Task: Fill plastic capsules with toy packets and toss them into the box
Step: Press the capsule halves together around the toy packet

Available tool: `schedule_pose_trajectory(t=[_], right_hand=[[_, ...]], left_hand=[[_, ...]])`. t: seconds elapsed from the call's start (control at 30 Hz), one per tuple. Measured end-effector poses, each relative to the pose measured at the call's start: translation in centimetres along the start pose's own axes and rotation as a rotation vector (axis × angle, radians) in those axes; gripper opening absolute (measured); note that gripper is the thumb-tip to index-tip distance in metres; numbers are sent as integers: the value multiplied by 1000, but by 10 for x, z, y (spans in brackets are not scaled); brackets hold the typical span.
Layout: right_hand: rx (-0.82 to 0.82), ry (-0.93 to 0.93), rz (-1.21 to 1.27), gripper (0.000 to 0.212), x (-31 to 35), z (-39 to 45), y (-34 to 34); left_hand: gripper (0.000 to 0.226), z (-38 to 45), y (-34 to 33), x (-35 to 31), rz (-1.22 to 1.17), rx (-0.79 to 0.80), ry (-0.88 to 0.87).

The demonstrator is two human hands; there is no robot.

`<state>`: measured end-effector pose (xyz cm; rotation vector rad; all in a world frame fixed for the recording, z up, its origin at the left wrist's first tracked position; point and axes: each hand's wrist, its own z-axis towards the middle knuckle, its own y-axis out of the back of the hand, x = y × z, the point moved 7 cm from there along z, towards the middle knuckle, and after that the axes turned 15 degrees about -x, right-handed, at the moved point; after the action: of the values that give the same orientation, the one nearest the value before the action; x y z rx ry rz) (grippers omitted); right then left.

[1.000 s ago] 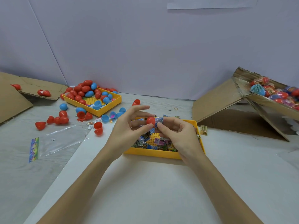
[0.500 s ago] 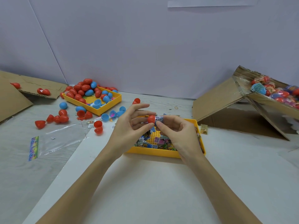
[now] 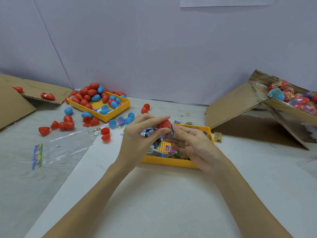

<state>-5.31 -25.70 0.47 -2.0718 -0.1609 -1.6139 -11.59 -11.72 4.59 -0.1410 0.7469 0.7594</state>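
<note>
Head view, items as I log them from my station, largest first.

1. Table [image 3: 171, 203], pale, with a white sheet under my forearms.
2. Cardboard box [image 3: 240, 114], far right, tipped on its flaps; filled capsules [image 3: 291, 98] heaped in its open top.
3. Flat cardboard [image 3: 15, 100], far left, with a few red shells on it.
4. Near yellow tray [image 3: 171, 162], centre, holding a bed of toy packets [image 3: 161, 152]; both my hands are above it.
5. Far yellow tray [image 3: 116, 113], upper left, piled with red and blue capsule shells [image 3: 89, 95]; more shells scattered on the table around it.
6. Clear plastic bag [image 3: 56, 152], left, lying flat, with a colourful header strip.
7. Left hand [image 3: 137, 140]: thumb and fingertips pinching the red capsule half [image 3: 165, 123], other fingers loosely extended; a dark packet sits against its fingers, whether gripped I cannot tell.
8. Right hand [image 3: 193, 146]: fingers curled, tips pinching a blue packet [image 3: 171, 132] at the mouth of the red half, touching it.
9. Small yellow packet [image 3: 217, 136], on the table just beside the near tray's right corner.
</note>
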Motion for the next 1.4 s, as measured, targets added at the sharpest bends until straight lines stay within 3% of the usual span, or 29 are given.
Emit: schedule_pose_trajectory(t=[0.23, 0.63, 1.1, 1.4], right_hand=[[86, -61, 28, 34, 1, -4, -4], [105, -139, 68, 44, -2, -4, -6], [61, -132, 86, 31, -4, -1, -4], [50, -123, 50, 35, -4, 0, -5]], left_hand=[[35, -5, -4, -6, 36, -59, -96], [31, -14, -14, -5, -15, -116, 9], [27, -16, -19, -7, 59, -153, -113], [24, -19, -19, 3, 9, -183, 22]])
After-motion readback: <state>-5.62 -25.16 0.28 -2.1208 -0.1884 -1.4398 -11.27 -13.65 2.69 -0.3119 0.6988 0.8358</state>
